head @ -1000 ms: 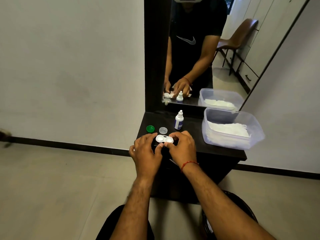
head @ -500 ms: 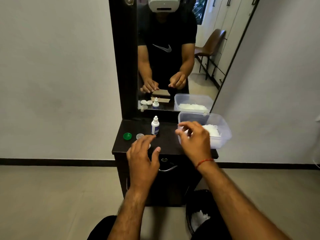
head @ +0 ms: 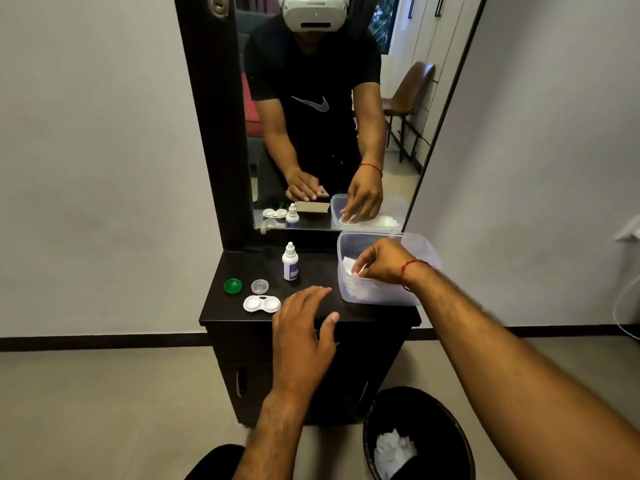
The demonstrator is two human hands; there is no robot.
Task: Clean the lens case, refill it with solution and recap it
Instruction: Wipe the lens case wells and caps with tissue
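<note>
- Tub [head: 367,233]: right hand [head: 384,261] has moved from the case [head: 261,303] into it; fingertips pinch a tissue [head: 348,266].
- Left hand [head: 301,327] has let go too; fingers spread, holding nothing.
- Bottle [head: 290,262] stands beyond left fingertips, untouched.
- Case lies uncapped just left of those fingers; wiping likely comes next.

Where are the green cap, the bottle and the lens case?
green cap [head: 232,285]: head view, on its top.
bottle [head: 290,267]: head view, on its white body.
lens case [head: 252,303]: head view, on its left well.

Head-worn camera (wide-angle) looks forward and down, close over dresser [head: 313,271].
</note>
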